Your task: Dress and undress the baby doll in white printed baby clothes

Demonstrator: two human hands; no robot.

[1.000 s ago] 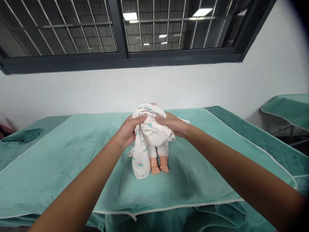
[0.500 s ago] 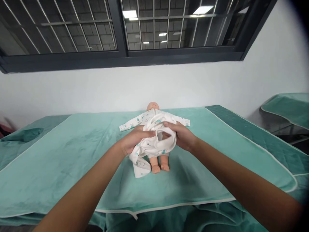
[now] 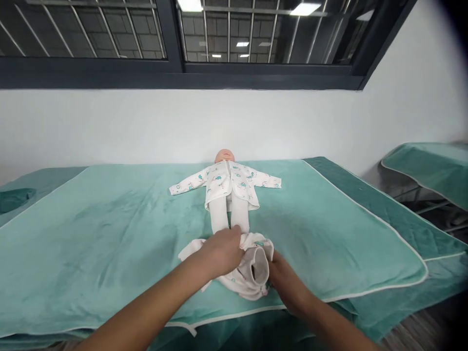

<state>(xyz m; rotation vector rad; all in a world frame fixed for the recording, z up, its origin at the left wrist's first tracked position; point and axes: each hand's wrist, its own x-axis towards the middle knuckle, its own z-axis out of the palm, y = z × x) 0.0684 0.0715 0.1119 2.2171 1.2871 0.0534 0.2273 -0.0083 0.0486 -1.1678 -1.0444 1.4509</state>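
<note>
A baby doll (image 3: pixel 224 155) lies at the middle back in a white printed jacket (image 3: pixel 218 181), sleeves spread out to both sides. Its white legs (image 3: pixel 240 210) point toward me; the feet are hidden behind my hands and the cloth. Bunched baby pants (image 3: pixel 248 288), white with a small print, are around the leg ends, a round cuff-like opening facing me. My left hand (image 3: pixel 224 251) is closed on the upper left of the bunched fabric. At its right side, my right hand (image 3: pixel 283 280) grips the fabric, its fingers mostly hidden behind the cloth.
A green plush cover (image 3: pixel 120 234) with pale piping lies over the bed, its front edge close to me. Behind stand a white wall (image 3: pixel 146 126) and a dark-framed window (image 3: pixel 266 77) with bars. Another green-covered surface (image 3: pixel 431 168) is at the right.
Both hands have moved the bunched pants toward me, from over the doll's body down to its leg ends. The jacket and upper legs now show. My view has shifted slightly.
</note>
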